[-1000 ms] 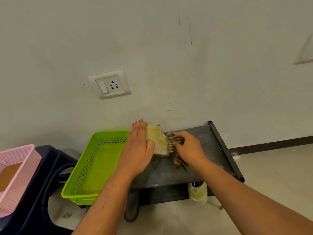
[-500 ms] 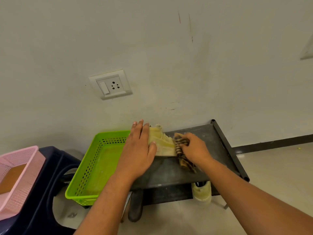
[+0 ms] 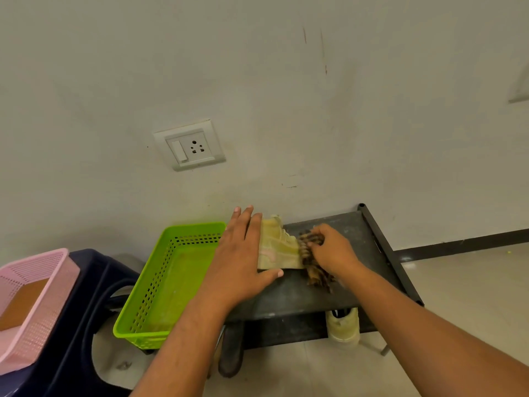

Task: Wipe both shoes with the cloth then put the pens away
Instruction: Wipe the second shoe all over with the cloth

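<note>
A cream high-top shoe (image 3: 279, 247) is sitting on the top of a black rack (image 3: 360, 285), just right of the frame's centre and close to the wall. Its long axis is running left to right across the picture, with one side panel facing the camera. The collar is at the left and the toe end is pointing right, though the toe itself is hidden.

The left hand (image 3: 243, 259) is lying flat over the shoe's left end, its fingers straight and pressed together, the thumb reaching out along the sole edge. The right hand (image 3: 333, 250) is curling its fingers round a bunched brown striped cloth (image 3: 313, 267) and pressing it against the shoe's right end; the cloth's loose end is trailing onto the rack.

A second cream shoe (image 3: 343, 325) is standing below the rack's front edge, toe pointing down the frame. A green basket (image 3: 169, 285) is sitting left of the rack, with a pink basket (image 3: 37, 296) at the far left.
</note>
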